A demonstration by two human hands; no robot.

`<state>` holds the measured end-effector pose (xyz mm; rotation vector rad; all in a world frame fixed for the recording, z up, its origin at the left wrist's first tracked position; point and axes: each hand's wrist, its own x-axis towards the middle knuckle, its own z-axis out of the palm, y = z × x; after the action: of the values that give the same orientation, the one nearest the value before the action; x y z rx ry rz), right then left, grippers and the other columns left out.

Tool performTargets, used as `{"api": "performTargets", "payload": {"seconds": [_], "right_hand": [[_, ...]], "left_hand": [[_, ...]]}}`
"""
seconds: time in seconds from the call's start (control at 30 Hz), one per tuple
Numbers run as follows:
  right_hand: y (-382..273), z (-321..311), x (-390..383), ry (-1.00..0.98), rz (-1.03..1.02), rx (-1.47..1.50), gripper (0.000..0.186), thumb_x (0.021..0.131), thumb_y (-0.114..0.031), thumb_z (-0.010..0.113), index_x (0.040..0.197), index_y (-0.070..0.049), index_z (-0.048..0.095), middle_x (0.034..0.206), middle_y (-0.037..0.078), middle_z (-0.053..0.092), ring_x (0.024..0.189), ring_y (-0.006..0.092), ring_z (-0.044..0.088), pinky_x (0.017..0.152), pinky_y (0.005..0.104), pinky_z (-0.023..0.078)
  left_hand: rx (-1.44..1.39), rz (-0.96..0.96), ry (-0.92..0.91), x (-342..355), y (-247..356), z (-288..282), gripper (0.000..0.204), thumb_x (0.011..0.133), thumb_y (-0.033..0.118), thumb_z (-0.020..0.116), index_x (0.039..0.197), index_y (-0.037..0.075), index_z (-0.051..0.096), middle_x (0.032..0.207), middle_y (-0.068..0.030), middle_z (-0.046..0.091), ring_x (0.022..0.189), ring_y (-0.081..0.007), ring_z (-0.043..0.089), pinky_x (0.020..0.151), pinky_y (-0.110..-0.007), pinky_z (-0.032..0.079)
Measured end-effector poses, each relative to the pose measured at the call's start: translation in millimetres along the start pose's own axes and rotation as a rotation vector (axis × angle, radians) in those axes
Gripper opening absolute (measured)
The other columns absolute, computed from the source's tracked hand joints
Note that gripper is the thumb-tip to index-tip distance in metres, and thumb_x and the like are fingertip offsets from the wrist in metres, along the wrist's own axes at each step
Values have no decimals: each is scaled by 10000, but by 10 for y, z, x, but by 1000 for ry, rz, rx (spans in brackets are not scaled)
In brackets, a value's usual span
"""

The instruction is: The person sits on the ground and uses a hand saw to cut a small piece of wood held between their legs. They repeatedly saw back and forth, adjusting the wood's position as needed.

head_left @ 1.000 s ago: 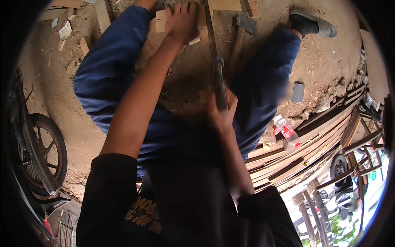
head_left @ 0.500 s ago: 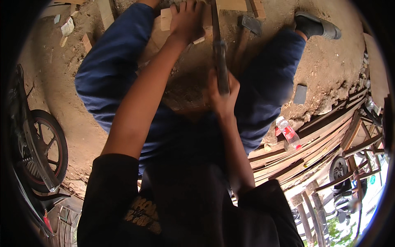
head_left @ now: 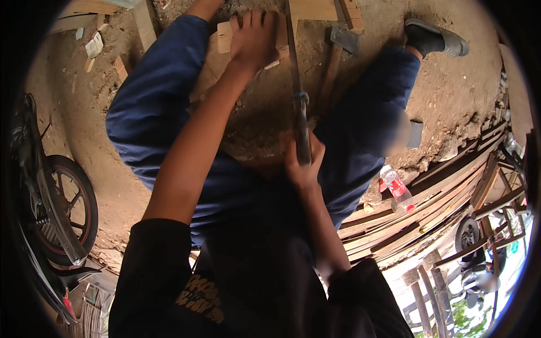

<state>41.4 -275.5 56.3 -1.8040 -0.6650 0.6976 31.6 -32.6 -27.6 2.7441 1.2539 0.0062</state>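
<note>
Near the top, my left hand presses down over a pale wooden block, its fingers bent across the far edge. My right hand is wrapped round the dark tubular handle of a long, narrow saw, between my knees. Its thin blade runs away from me, close along the right side of the block. The blade shows nearly edge-on, so I cannot make out its teeth or whether it touches the wood. Right of the blade lies a hammer with a wooden handle.
Wood offcuts lie on the dirt floor ahead. To my right are a dark flat piece, a plastic bottle and stacked planks. A motorcycle wheel stands at left. My shod foot is far right.
My right hand has drawn the saw back toward my body. My left hand stays on the wooden block. My right knee has shifted, now partly covering the dark flat piece.
</note>
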Motion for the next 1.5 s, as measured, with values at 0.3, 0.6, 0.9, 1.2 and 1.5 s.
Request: {"api": "performTargets", "payload": {"seconds": [0.3,0.6,0.9,1.2,1.5], "right_hand": [[50,-9,-32,-19,-24,-28,132,933,-54,649,832,27,621,598,63,550,548,66,503,504,311,444],[-54,37,93,-25,10,49,150,953,-70,656,829,5,615,619,-43,469,577,33,442,496,262,362],[-119,86,290,-42,57,49,142,932,-40,633,807,20,604,596,-2,535,563,51,514,498,282,410],[-214,211,611,-40,13,36,177,940,-81,661,802,12,600,573,25,490,559,40,458,483,301,388],[-191,192,581,-8,23,20,120,868,-73,639,798,20,612,651,188,600,609,245,604,590,380,498]], "left_hand": [[30,7,49,-23,-16,6,890,684,527,857,1397,151,478,1353,-110,511,1321,-287,446,1111,-501,265],[18,-11,-43,6,-6,-64,912,665,446,880,1416,144,459,1413,-128,461,1369,-304,392,1140,-570,227],[3,6,-15,-7,-11,7,865,705,348,839,1433,122,429,1416,-129,455,1361,-319,390,1144,-524,232],[16,-2,-46,31,-71,32,949,710,508,852,1454,112,416,1398,-141,462,1377,-317,371,1166,-549,197],[-71,77,34,-6,-94,41,928,723,453,832,1459,81,407,1399,-176,458,1354,-368,385,1138,-553,229]]}}
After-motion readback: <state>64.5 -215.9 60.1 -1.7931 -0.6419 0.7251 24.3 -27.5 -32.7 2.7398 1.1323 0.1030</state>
